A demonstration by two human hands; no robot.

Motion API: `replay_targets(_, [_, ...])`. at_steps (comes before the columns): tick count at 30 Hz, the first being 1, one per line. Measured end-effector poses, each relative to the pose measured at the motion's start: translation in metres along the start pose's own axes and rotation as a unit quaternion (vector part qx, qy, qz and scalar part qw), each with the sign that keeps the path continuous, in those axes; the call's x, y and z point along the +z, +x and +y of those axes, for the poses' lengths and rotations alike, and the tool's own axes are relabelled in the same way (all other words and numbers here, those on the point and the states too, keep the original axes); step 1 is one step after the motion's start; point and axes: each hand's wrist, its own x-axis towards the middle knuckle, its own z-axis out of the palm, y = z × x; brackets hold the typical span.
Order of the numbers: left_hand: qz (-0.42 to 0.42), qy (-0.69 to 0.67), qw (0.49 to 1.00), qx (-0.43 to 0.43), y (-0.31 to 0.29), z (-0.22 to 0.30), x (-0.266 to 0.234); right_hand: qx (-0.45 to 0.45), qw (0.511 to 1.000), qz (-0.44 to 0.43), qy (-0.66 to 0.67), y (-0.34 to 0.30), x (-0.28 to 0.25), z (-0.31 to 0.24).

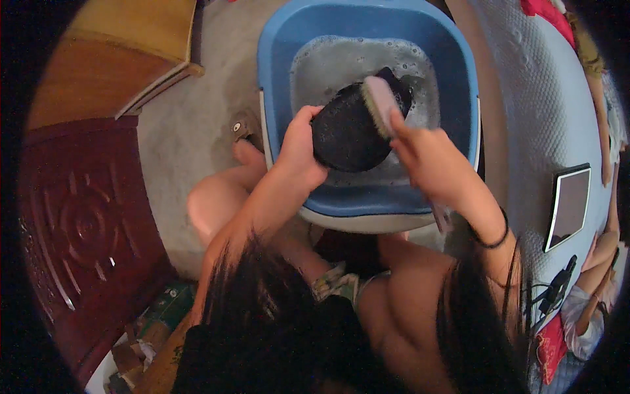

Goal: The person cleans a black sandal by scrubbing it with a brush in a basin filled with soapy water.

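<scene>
Over the soapy water of a blue basin [272,59], my left hand [298,151] grips the left edge of a black rounded item [344,141]. The item looks like a cap, but its exact kind is hard to tell; a dark, wet part of it reaches toward the far right. My right hand [433,161] is closed around the handle of a pale pink scrubbing brush [382,98]. Its light bristles rest against the item's right side. The handle's end shows below my right hand.
At right is a bed with a pale quilted cover [525,118], a tablet [569,207], black cables [558,285] and another person's limbs [600,125]. Wooden furniture [118,59] and a dark red carved panel [85,223] stand left. A green box [167,308] sits lower left.
</scene>
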Motion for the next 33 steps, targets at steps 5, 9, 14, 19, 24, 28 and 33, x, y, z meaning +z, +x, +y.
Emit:
replay_targets(5, [0.013, -0.015, 1.0, 0.017, -0.009, 0.002, 0.003, -0.059, 0.998, -0.023, -0.017, -0.019, -0.007, -0.026])
replay_targets(9, [0.019, -0.005, 1.0, 0.011, -0.001, -0.002, 0.01, 0.066, 0.993, 0.054, -0.078, 0.019, 0.008, 0.027])
replay_targets(14, [0.037, -0.003, 0.999, 0.031, -0.013, 0.003, 0.004, -0.059, 0.995, -0.044, 0.066, -0.023, -0.005, -0.027])
replay_targets(19, [0.006, -0.006, 1.0, 0.01, -0.01, 0.002, 0.015, 0.034, 0.991, 0.053, -0.114, 0.006, 0.009, 0.019])
replay_targets(24, [0.019, 0.004, 0.999, 0.029, -0.012, 0.005, 0.002, 0.059, 0.997, -0.005, -0.04, 0.018, 0.001, 0.022])
replay_targets(28, [0.006, 0.022, 0.999, 0.037, -0.019, 0.007, 0.003, 0.035, 0.997, -0.054, -0.049, -0.023, 0.004, -0.023])
replay_targets(33, [-0.037, 0.011, 0.999, 0.033, -0.014, 0.003, 0.012, 0.078, 0.993, 0.035, -0.082, 0.028, 0.012, 0.042])
